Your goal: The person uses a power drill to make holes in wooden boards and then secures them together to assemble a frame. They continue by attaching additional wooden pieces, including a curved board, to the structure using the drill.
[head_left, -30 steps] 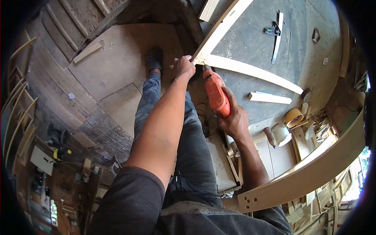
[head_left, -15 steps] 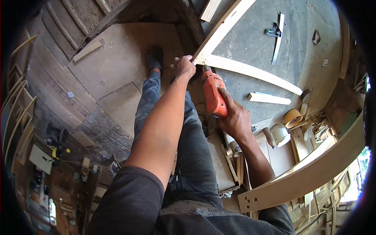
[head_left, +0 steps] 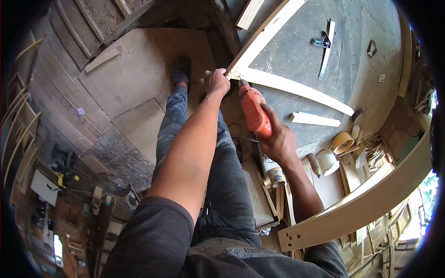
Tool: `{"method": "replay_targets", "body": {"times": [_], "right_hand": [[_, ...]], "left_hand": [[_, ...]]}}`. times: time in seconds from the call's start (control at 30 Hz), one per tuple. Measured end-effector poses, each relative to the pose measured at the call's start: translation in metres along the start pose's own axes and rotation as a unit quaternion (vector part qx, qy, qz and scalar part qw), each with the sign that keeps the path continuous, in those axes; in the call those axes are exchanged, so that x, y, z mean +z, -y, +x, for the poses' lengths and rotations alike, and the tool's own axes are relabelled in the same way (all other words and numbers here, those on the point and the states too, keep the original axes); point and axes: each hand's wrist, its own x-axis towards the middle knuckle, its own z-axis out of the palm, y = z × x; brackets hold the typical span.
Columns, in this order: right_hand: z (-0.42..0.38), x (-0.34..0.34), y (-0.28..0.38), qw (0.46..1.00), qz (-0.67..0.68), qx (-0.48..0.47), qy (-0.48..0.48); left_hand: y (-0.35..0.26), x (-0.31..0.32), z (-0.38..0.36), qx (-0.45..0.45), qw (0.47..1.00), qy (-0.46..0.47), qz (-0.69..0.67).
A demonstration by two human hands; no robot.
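My right hand (head_left: 280,140) is wrapped round the handle of an orange power drill (head_left: 254,111). The drill's chuck points at the end of a pale wooden strip, where wood shavings (head_left: 237,73) lie. My left hand (head_left: 217,81) is closed on the near end of a straight pale wooden bar (head_left: 269,34). From that same end a curved wooden strip (head_left: 301,88) runs off to the right across the dark worktable (head_left: 296,51). The drill bit's tip is hard to make out against the wood.
A combination square (head_left: 327,44) lies on the table, with a short wood block (head_left: 315,119) nearer me. At the right are a yellow tape roll (head_left: 343,142), a hammer-like wooden handle (head_left: 314,164) and a white container (head_left: 328,162). A large curved board with holes (head_left: 357,213) crosses the lower right.
The drill's rear end has swung slightly down and its body tilts a little more. The whole view has shifted slightly. Both hands keep their hold.
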Motion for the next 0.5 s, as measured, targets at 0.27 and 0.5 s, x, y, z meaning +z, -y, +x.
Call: {"method": "replay_targets", "body": {"times": [0.27,0.5], "right_hand": [[-0.026,0.009,-0.001,0.989,0.133,0.030,-0.060],[-0.029,0.009,-0.009,0.976,0.193,-0.003,-0.100]], "left_hand": [[-0.002,-0.006,-0.007,-0.013,1.000,0.008,-0.001],[0.000,-0.003,-0.002,-0.007,1.000,0.011,-0.011]]}}
